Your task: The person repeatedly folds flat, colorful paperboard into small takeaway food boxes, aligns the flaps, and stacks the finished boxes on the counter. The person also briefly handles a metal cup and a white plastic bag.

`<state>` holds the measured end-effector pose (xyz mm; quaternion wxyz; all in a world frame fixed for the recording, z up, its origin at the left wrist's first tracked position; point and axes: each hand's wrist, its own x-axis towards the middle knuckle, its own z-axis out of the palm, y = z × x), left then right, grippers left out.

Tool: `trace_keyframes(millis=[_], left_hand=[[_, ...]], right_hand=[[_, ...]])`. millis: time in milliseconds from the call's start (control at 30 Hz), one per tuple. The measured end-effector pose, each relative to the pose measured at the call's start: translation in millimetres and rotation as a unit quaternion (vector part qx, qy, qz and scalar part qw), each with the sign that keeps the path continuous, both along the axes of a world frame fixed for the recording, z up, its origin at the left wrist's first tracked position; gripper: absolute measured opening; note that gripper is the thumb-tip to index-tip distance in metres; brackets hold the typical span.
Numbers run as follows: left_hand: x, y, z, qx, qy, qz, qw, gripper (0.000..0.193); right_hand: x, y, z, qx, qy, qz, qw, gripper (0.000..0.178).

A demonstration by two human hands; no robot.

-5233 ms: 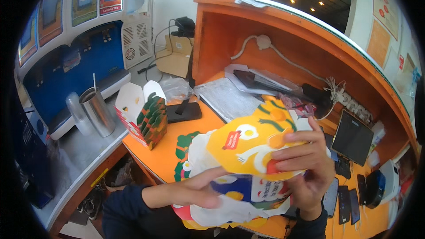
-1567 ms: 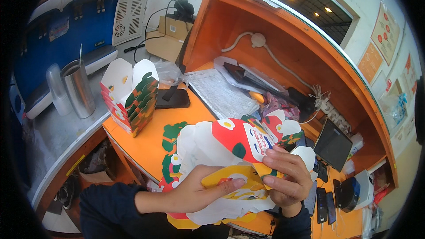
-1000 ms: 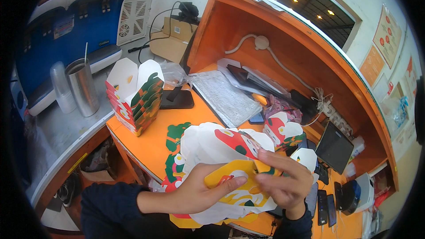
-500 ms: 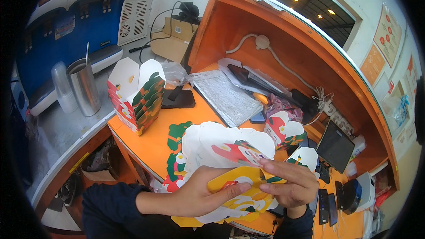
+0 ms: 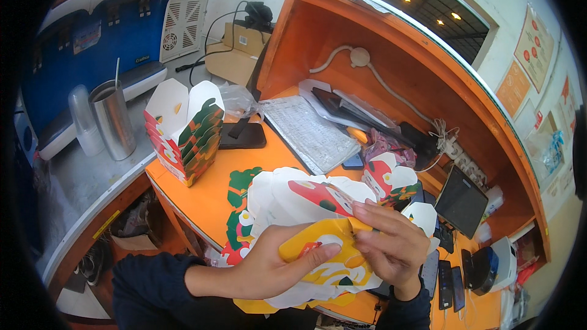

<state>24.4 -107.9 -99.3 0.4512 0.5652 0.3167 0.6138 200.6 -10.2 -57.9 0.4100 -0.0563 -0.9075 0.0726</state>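
Note:
Close in front of me, my left hand (image 5: 272,263) grips a partly folded takeaway box (image 5: 324,241), its thumb lying across the yellow printed side. On the same box, the fingers of my right hand (image 5: 394,244) pinch the right edge where a red and white flap stands up. Under and behind it lie flat takeaway box blanks (image 5: 275,198), white inside with red, green and yellow print. A nested stack of folded boxes (image 5: 183,137) stands at the left of the orange desk (image 5: 244,160). More folded boxes (image 5: 388,177) are just beyond my right hand.
A black phone (image 5: 244,137) and a clipboard with paper (image 5: 312,137) lie behind the blanks. At left are a steel tumbler (image 5: 113,122) and clear plastic cups (image 5: 85,116). A dark tablet screen (image 5: 458,201) and several phones (image 5: 445,284) sit at right, under an orange shelf (image 5: 348,27).
The box has tilted slightly in my hands, and its red flap leans differently. My right fingers have shifted a little left along the edge. The view has moved slightly.

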Motion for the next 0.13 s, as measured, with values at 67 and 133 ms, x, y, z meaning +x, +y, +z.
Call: trace_keyframes(millis=[67,133], left_hand=[[-0.4,0.2,-2.0,-0.006,0.005,0.004,1.000,0.033],[-0.9,0.1,-5.0,-0.003,0.019,0.012,1.000,0.036]], right_hand=[[-1.6,-0.4,-2.3,-0.073,0.032,0.026,0.996,0.034],[-4.0,-1.1,-3.9,-0.108,0.048,0.039,0.992,0.035]])
